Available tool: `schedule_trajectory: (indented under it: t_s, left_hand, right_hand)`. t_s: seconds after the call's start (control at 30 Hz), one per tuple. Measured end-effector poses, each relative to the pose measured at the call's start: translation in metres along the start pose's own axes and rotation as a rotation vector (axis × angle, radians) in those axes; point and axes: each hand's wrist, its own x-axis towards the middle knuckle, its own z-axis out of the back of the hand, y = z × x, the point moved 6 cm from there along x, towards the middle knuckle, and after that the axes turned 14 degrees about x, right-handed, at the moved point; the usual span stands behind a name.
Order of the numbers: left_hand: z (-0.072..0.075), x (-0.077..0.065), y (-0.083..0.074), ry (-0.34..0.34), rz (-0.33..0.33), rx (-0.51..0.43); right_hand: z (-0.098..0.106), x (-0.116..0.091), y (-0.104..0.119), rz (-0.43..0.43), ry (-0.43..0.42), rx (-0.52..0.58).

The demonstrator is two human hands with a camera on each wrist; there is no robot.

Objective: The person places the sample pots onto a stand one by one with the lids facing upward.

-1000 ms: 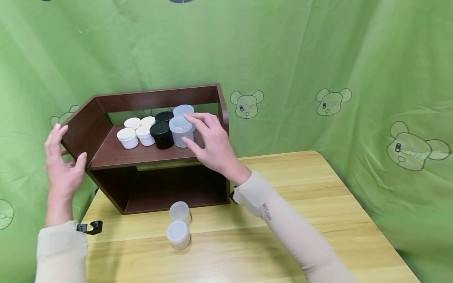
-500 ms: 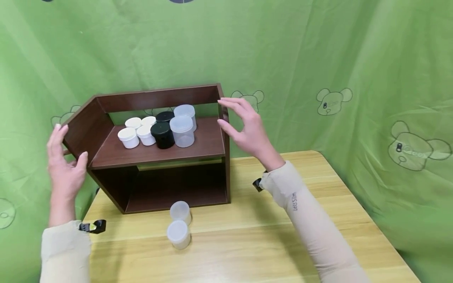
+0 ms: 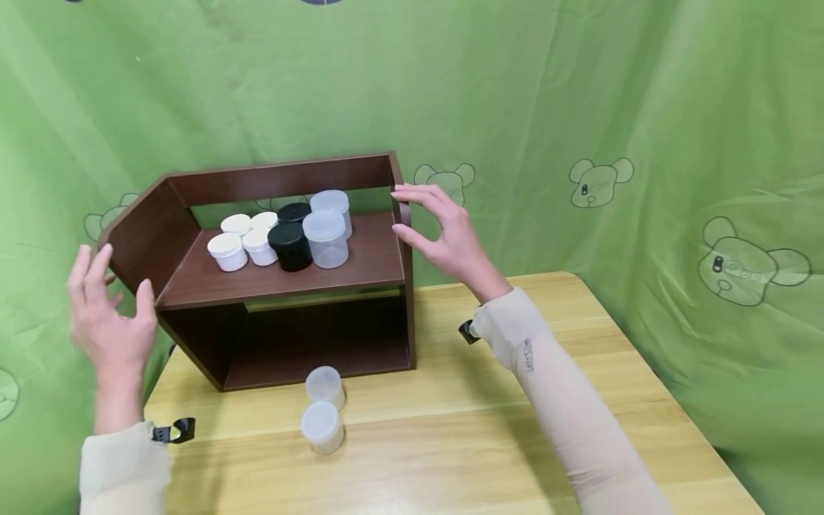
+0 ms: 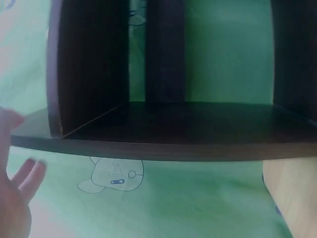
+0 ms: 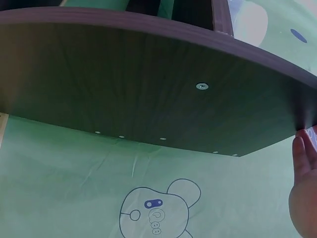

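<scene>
A dark brown two-tier wooden shelf [image 3: 380, 257] stands on the table. My left hand [image 3: 112, 322] is beside its left side panel [image 3: 151, 232], thumb and fingers spread, holding nothing. In the left wrist view, fingers [image 4: 30, 177] show clear of the shelf board. My right hand [image 3: 447, 232] is at the right side panel [image 5: 129, 79], its fairly straight fingertips touching the panel's edge and outer face. On the upper tier stand several white lidded jars [image 3: 227, 252], two black jars [image 3: 290, 247] and two translucent jars [image 3: 326, 239], grouped close together.
Two more translucent jars, a rear one [image 3: 325, 386] and a front one [image 3: 322, 427], stand on the wooden table [image 3: 515, 436] before the shelf. A green curtain [image 3: 502, 86] with bear drawings hangs behind and at both sides.
My right hand has left the front translucent jar and moved right to the shelf's right panel. My left hand has shifted slightly down and left, its fingers off the left panel. The jars stay put.
</scene>
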Motion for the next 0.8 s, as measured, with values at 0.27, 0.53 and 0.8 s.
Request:
schedule_trajectory:
  t_s: [0.27,0.53,0.8]
  left_hand:
    - [0.008,-0.039,-0.041,-0.241,-0.171,-0.059]
    - [-0.033,-0.093,-0.057,0.197,-0.348,-0.341]
    - [-0.067,-0.172,-0.062,0.721,-0.266,-0.31]
  right_hand:
    - [-0.001,0.0,-0.001,0.001,-0.004,0.026]
    - [0.0,0.0,-0.001,0.006,-0.013,0.024]
    - [0.0,0.001,-0.003,0.006,-0.023,0.038]
